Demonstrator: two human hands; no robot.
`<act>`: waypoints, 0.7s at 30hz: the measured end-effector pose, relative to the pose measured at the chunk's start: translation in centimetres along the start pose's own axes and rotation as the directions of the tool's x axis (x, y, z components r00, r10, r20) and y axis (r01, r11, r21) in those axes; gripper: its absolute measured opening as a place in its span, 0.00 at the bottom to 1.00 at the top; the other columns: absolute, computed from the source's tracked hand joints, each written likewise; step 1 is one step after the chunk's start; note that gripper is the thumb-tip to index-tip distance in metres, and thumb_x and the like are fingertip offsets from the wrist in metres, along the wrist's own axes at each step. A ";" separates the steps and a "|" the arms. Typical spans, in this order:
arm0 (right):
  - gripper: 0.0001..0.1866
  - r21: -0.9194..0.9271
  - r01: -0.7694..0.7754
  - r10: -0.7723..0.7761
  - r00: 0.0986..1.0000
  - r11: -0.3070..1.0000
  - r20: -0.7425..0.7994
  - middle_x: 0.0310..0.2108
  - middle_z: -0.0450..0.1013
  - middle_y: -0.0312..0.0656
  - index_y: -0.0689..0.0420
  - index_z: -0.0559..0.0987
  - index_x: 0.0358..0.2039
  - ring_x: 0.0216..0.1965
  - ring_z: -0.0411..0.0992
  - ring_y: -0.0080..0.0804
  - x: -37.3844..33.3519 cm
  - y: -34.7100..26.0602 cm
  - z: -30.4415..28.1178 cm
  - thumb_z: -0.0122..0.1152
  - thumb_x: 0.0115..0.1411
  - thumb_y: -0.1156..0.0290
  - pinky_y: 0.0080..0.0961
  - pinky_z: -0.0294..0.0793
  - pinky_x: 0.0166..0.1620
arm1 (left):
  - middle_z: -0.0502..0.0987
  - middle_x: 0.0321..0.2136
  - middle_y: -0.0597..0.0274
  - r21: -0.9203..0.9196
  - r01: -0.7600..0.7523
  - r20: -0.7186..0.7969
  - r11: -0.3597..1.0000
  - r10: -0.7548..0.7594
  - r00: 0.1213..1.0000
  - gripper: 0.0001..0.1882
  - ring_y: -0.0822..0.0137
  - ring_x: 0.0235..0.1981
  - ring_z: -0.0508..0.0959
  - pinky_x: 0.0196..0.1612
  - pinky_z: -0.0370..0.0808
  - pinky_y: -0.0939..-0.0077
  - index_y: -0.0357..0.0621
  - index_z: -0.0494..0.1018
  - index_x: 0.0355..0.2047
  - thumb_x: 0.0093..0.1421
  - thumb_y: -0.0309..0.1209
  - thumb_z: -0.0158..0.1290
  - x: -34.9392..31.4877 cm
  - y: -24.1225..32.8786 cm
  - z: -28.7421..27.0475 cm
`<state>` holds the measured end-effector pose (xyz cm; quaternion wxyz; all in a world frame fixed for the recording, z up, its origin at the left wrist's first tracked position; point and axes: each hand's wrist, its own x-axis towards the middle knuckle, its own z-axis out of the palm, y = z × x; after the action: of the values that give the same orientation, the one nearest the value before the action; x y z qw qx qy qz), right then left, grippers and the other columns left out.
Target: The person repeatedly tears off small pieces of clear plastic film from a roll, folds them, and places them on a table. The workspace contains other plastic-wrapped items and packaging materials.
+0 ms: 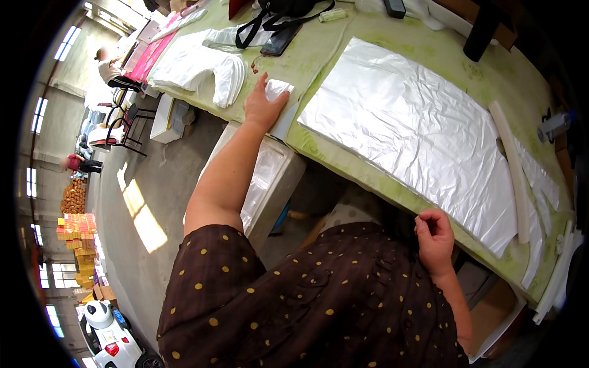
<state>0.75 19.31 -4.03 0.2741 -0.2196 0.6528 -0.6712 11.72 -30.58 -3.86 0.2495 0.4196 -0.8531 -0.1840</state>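
Observation:
My left hand (264,105) reaches across the table's near left edge. Its thumb and fingers are spread around a small white folded piece (279,89) lying there, which it seems to touch. Close to my body, at the front edge of the table, my right hand (435,241) is closed with its fingers curled in. Whether anything is pinched in it is hidden. Beyond it a large stack of shiny white plastic sheets (405,129) lies flat. A pale rod (510,172) rests across the right part of the stack.
A pile of white plastic bags (202,67), a dark phone (281,40) and a black bag (288,7) lie on the green table (331,52). A clear bottle (554,126) is at the right. Below the left arm stands an open pale box (279,178). People and chairs appear far left.

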 end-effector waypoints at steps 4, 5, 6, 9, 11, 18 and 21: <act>0.05 -0.051 0.028 -0.027 1.000 0.998 0.007 0.34 0.70 0.29 0.59 0.75 0.41 0.34 0.66 0.14 0.0 0.3 -0.1 0.60 0.66 0.81 0.14 0.68 0.39 | 0.76 0.58 0.51 0.134 -0.028 0.062 0.991 0.019 0.998 0.43 0.50 0.61 0.73 0.65 0.63 0.56 0.52 0.67 0.67 0.53 0.56 0.61 -0.2 1.1 -0.3; 0.05 -0.055 0.032 -0.032 0.999 0.998 0.005 0.34 0.70 0.29 0.59 0.75 0.41 0.34 0.66 0.14 -0.1 0.3 -0.1 0.60 0.66 0.81 0.14 0.68 0.39 | 0.75 0.59 0.52 0.153 -0.040 0.059 0.987 0.031 0.998 0.42 0.51 0.62 0.72 0.66 0.62 0.55 0.53 0.68 0.66 0.53 0.56 0.60 -0.3 1.5 -0.4; 0.05 -0.060 0.036 -0.036 0.999 0.998 0.001 0.34 0.70 0.29 0.59 0.75 0.41 0.34 0.66 0.13 0.0 0.3 0.0 0.60 0.66 0.81 0.14 0.68 0.39 | 0.75 0.59 0.53 0.171 -0.052 0.056 0.984 0.043 0.998 0.40 0.51 0.62 0.71 0.66 0.62 0.55 0.54 0.69 0.65 0.54 0.56 0.59 -0.3 1.6 -0.4; 0.05 -0.041 -0.009 0.009 1.000 0.999 -0.012 0.34 0.70 0.29 0.59 0.76 0.41 0.33 0.66 0.13 0.2 -0.4 0.3 0.61 0.66 0.80 0.14 0.68 0.38 | 0.70 0.63 0.54 0.181 -0.086 0.116 0.980 0.066 0.991 0.39 0.55 0.67 0.65 0.69 0.56 0.52 0.57 0.69 0.65 0.55 0.55 0.57 0.0 1.5 -0.5; 0.05 -0.046 -0.005 0.004 1.000 0.999 -0.006 0.33 0.70 0.29 0.59 0.76 0.41 0.33 0.66 0.13 0.0 -0.2 0.1 0.61 0.66 0.80 0.14 0.68 0.38 | 0.64 0.68 0.55 0.258 -0.065 0.145 0.964 0.028 0.989 0.39 0.55 0.71 0.60 0.71 0.51 0.51 0.57 0.67 0.67 0.57 0.55 0.55 -0.3 2.4 -0.7; 0.05 -0.049 0.011 -0.012 1.000 0.999 -0.020 0.33 0.70 0.28 0.59 0.76 0.41 0.32 0.65 0.12 0.2 -0.2 0.4 0.60 0.66 0.80 0.13 0.67 0.37 | 0.49 0.75 0.57 0.388 -0.348 0.285 0.854 0.248 0.926 0.37 0.56 0.76 0.46 0.75 0.40 0.50 0.54 0.55 0.73 0.69 0.56 0.41 -0.7 1.7 0.2; 0.05 -0.063 0.009 -0.009 1.000 0.998 -0.001 0.33 0.70 0.28 0.59 0.76 0.41 0.32 0.65 0.12 0.0 -0.2 0.1 0.60 0.66 0.81 0.13 0.67 0.37 | 0.48 0.76 0.57 0.350 -0.319 0.347 0.881 0.194 0.917 0.38 0.55 0.76 0.47 0.75 0.41 0.49 0.52 0.54 0.74 0.70 0.58 0.38 0.0 1.1 0.2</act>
<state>0.79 19.17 -3.83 0.2636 -0.2305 0.6727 -0.6518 10.89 -29.87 -3.46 0.0476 0.3103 -0.9489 -0.0328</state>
